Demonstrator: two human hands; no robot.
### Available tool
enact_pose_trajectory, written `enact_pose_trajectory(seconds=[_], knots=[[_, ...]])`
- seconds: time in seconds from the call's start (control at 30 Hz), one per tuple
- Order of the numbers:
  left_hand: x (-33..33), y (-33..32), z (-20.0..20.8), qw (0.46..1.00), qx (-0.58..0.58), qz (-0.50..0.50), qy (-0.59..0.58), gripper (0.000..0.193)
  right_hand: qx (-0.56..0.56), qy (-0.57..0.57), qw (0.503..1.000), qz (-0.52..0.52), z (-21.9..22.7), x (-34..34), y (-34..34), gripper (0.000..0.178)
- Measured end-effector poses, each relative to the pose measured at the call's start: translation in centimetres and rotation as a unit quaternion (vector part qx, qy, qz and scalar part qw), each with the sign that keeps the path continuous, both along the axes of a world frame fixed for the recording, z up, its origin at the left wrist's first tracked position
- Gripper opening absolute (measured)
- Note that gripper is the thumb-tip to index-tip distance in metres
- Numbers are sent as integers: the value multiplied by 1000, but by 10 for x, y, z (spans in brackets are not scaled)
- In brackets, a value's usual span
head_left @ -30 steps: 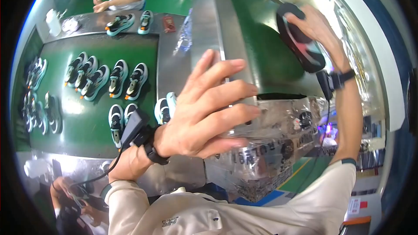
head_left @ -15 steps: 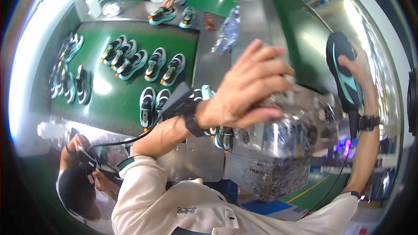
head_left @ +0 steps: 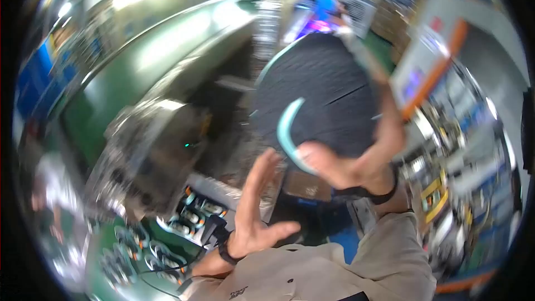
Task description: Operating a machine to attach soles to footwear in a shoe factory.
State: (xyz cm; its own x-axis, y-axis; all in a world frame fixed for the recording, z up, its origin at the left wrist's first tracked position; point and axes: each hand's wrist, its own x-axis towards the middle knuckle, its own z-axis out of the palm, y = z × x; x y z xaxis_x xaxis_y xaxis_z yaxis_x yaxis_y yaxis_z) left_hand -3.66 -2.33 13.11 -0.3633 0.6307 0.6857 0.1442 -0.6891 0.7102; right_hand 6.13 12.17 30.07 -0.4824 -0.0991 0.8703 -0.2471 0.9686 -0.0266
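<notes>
A sneaker (head_left: 329, 86) fills the middle of the view, held up close with its dark, ribbed sole and turquoise edging turned toward me. My right hand (head_left: 362, 161) grips it from the right, the thumb lying on the sole near its lower end. Below and left of the shoe is my left hand (head_left: 253, 217), open with its fingers raised and thumb spread, holding nothing. A small gap shows between those fingertips and the shoe. The upper side of the sneaker is hidden, and motion blurs much of the picture.
A plastic-wrapped machine (head_left: 156, 150) stands to the left, beside a green conveyor belt (head_left: 161, 50). More sneakers (head_left: 161, 256) sit on a green surface at lower left. At right is a panel with an orange edge (head_left: 440, 72). Someone in white (head_left: 58, 189) appears blurred at far left.
My view has swung right, away from the table of shoes. The sneaker in my right hand has come from the far right to the centre, much closer. My left hand is now lower, beside it.
</notes>
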Motion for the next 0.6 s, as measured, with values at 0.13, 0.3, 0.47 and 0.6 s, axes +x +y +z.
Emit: enact_pose_trajectory(seconds=[0.13, 0.3, 0.47, 0.6], knots=[[73, 71, -18, 953, -243, -173, 49, 105, -111, -35, 968, -222, -45, 91, 2, 89], [199, 140, -35, 873, -217, -382, -214, 54, -270, -101, 872, -395, -86, 251, 38, 80], [313, 186, -63, 756, -333, -512, -236, 52, -669, 151, 712, -151, -203, 419, 19, 86], [408, 203, -71, 787, -379, -486, 29, 56, -776, 387, 454, -205, -254, 476, -9, 61]])
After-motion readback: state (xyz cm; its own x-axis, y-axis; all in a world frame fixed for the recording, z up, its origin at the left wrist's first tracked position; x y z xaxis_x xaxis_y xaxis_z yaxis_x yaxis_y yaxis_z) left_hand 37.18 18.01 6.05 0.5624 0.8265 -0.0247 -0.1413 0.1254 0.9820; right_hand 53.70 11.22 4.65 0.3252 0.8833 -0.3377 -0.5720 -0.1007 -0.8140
